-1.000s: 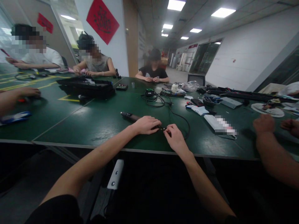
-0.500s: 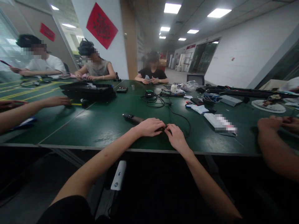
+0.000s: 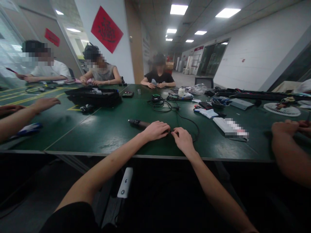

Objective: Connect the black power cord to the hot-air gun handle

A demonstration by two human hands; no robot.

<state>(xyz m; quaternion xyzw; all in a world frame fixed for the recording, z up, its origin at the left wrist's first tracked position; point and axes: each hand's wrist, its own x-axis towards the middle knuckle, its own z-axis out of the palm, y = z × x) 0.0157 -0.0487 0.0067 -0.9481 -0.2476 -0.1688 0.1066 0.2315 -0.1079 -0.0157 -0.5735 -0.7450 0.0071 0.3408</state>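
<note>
A dark cylindrical tool (image 3: 139,123) lies on the green table, its black tip pointing left. My left hand (image 3: 157,130) is closed over the tool's right end, near the table's front edge. Just to the right, my right hand (image 3: 182,138) has its thumb and fingers pinched together at the end of the dark part between the hands. What the right fingertips hold is too small to make out. A black cable (image 3: 195,124) curves over the table and comes down behind my right hand.
On the green table (image 3: 109,142) stand a black tray (image 3: 93,97) at the left and a coiled cable (image 3: 159,105) ahead. A white packet (image 3: 222,126) and gloves (image 3: 206,112) lie right. Other people's hands are at both sides (image 3: 46,104) (image 3: 284,127).
The view has shifted slightly. My hands are a little further apart, still near the tool's end. At the left, another person's hand has drawn back from a small dark object.
</note>
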